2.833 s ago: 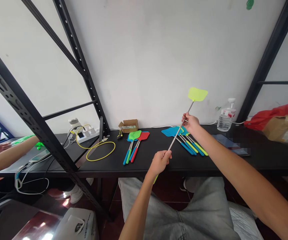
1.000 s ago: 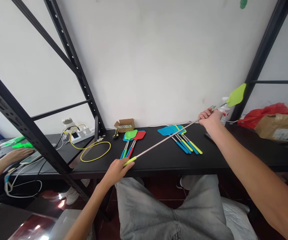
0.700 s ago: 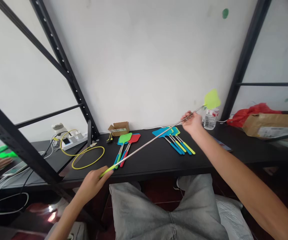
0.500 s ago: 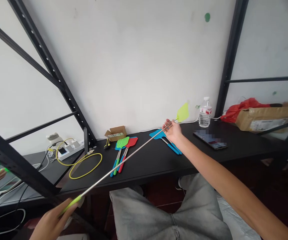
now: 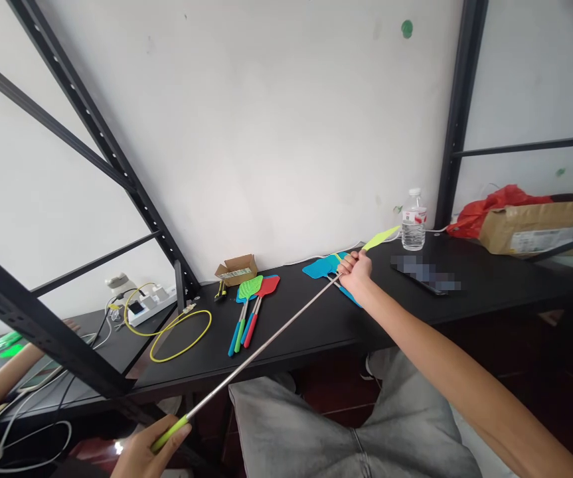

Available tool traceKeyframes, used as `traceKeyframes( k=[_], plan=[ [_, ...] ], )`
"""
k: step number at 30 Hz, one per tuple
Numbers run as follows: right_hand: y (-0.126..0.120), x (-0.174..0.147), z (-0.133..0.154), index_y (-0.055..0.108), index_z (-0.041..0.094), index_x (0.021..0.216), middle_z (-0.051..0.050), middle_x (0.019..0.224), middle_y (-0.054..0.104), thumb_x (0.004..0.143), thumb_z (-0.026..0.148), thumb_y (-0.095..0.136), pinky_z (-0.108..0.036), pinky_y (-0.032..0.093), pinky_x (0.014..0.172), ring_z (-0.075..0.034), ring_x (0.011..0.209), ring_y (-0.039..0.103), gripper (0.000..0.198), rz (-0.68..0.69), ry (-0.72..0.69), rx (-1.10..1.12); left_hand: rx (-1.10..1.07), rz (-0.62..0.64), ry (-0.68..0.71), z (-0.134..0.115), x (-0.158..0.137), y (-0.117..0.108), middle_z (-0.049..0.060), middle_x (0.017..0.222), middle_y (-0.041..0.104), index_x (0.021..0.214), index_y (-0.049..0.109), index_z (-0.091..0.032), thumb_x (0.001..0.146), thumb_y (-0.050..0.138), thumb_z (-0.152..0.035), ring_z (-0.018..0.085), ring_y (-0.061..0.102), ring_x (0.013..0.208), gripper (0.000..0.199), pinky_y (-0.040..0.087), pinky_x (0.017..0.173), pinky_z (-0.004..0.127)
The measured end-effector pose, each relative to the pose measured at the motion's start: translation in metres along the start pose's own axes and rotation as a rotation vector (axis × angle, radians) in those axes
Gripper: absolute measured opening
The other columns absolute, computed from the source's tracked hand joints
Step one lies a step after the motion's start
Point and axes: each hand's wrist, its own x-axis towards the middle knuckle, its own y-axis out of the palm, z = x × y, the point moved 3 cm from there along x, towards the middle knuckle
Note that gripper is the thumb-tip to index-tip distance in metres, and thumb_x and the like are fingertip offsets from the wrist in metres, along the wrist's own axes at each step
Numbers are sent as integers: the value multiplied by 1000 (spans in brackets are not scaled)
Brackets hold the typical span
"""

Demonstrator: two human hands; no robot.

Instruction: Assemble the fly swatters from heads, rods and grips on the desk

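Observation:
A yellow-green fly swatter point(image 5: 266, 344) with a long metal rod slants across the view, its rod drawn out. My left hand point(image 5: 147, 449) is closed around its handle at the lower left, in front of the table edge. Near the head end, my right hand point(image 5: 358, 272) wraps its fingers round the rod, and the head shows nearly edge-on beyond them. Under and beside the right hand lie blue fly swatters point(image 5: 318, 268), partly hidden by it. To the left, a green fly swatter point(image 5: 251, 286) and a red fly swatter point(image 5: 267, 286) lie with blue ones.
The black table point(image 5: 296, 345) holds a small cardboard box point(image 5: 236, 271), a looped yellow cable point(image 5: 206, 332), a power strip point(image 5: 153, 307), a water bottle point(image 5: 413, 222) and a phone point(image 5: 423, 275). At right stands a larger carton point(image 5: 540, 229). Another person's arm point(image 5: 2, 385) reaches in at left, behind black rack posts.
My right hand has closed its fingers round the rod. The swatter's head has turned nearly edge-on. My left hand appears further right with the handle, and the whole view has shifted slightly.

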Motion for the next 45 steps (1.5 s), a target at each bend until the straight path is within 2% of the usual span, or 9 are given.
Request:
traceKeyframes(
  k=[4, 11, 16, 22, 29, 32, 38, 41, 45],
  plan=[
    [5, 1, 11, 27, 22, 62, 11, 46, 14, 99, 48, 33, -22, 14, 29, -7, 34, 11, 46, 11, -52, 14, -24, 7, 18, -12, 11, 13, -2, 62, 37, 62, 47, -17, 80, 50, -67, 12, 38, 62, 53, 34, 55, 19],
    [13, 4, 27, 24, 22, 62, 11, 47, 11, 99, 54, 31, -21, 14, 28, -7, 35, 9, 49, 44, -103, 38, -53, -9, 67, -63, 37, 25, -4, 62, 29, 62, 39, -18, 83, 47, -65, 11, 30, 60, 52, 27, 53, 19],
    [12, 7, 38, 23, 22, 62, 11, 48, 10, 98, 55, 31, -21, 13, 28, -7, 35, 8, 50, 67, -124, 48, -89, -11, 147, -92, 47, 34, -4, 63, 29, 63, 38, -18, 86, 48, -60, 11, 31, 62, 49, 26, 54, 19],
    [15, -2, 31, 24, 22, 62, 11, 47, 10, 97, 57, 32, -21, 15, 28, -7, 36, 8, 50, 68, -118, 39, -112, -30, 163, -119, 59, 48, -4, 60, 28, 63, 40, -18, 88, 48, -56, 10, 29, 60, 46, 24, 54, 19],
    [15, -12, 10, 23, 22, 62, 10, 47, 11, 99, 51, 32, -20, 14, 29, -7, 36, 9, 49, 86, -80, 25, -158, -40, 190, -158, 76, 64, -5, 57, 31, 66, 46, -18, 88, 47, -58, 10, 30, 57, 46, 24, 54, 20],
    [13, -11, 11, 22, 22, 62, 10, 47, 11, 98, 55, 33, -20, 15, 29, -8, 36, 9, 50, 83, -108, 15, -160, -66, 208, -173, 85, 66, -5, 57, 31, 63, 43, -19, 88, 47, -59, 10, 30, 57, 47, 24, 54, 21],
    [14, -7, 36, 24, 22, 61, 10, 47, 11, 96, 60, 33, -21, 15, 29, -7, 36, 8, 52, 113, -170, 23, -213, -60, 275, -205, 107, 76, -4, 57, 32, 63, 44, -18, 88, 48, -58, 10, 30, 56, 48, 20, 52, 23],
    [20, -10, 57, 24, 22, 61, 11, 47, 10, 96, 59, 34, -21, 14, 29, -8, 36, 7, 52, 140, -218, 23, -273, -51, 323, -223, 119, 87, -4, 58, 34, 63, 45, -18, 88, 47, -58, 10, 31, 57, 48, 19, 53, 23],
    [33, -18, 88, 25, 21, 61, 11, 47, 9, 96, 59, 36, -21, 14, 30, -7, 37, 7, 52, 197, -294, -41, -378, -28, 359, -244, 132, 106, -4, 58, 30, 61, 43, -17, 86, 48, -61, 9, 26, 57, 51, 18, 53, 23]
  ],
)
